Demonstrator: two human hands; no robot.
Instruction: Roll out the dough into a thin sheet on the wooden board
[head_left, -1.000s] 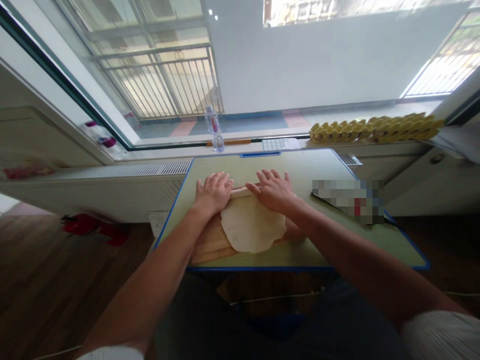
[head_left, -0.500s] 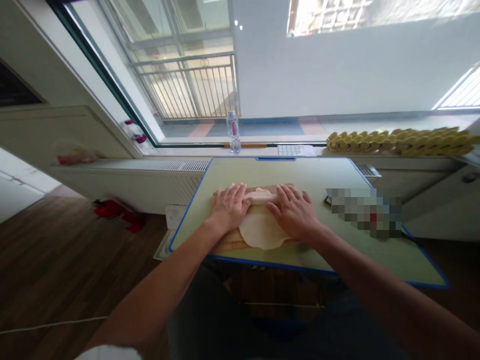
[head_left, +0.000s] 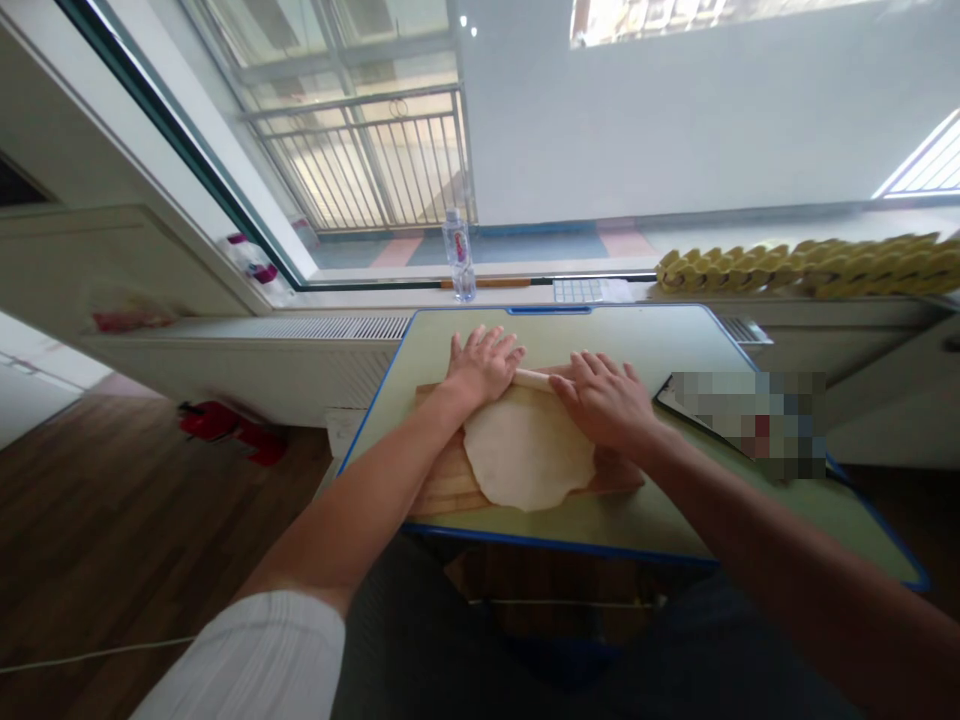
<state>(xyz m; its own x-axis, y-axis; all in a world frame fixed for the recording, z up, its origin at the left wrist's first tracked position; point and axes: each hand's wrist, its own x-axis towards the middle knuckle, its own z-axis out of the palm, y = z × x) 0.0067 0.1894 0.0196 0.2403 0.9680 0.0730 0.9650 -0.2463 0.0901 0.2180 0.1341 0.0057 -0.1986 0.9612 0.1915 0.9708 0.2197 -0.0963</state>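
Observation:
My left hand [head_left: 486, 365] lies over the left end of a thin pale rolling pin [head_left: 534, 379], its fingers spread and stretched forward. On the pin's right end rests my right hand [head_left: 604, 395], palm down with fingers extended. Only the pin's middle shows between them. Under the pin, a wide, flat sheet of dough [head_left: 529, 450] with an uneven round edge spreads toward me. It covers much of a wooden board [head_left: 450, 478], and its far edge is partly hidden by the pin and hands.
The board lies on a pale green table [head_left: 645, 335] with a blue rim. At right is a blurred-out flat item [head_left: 727, 415]. A clear bottle [head_left: 459, 255], yellow egg-carton-like trays [head_left: 810, 268] and a capped bottle [head_left: 255, 265] line the windowsill. A red fire extinguisher [head_left: 232, 430] is on the floor.
Both hands and the rolling pin have moved away from me toward the dough's far edge. More of the dough shows on the near side. The view has shifted slightly.

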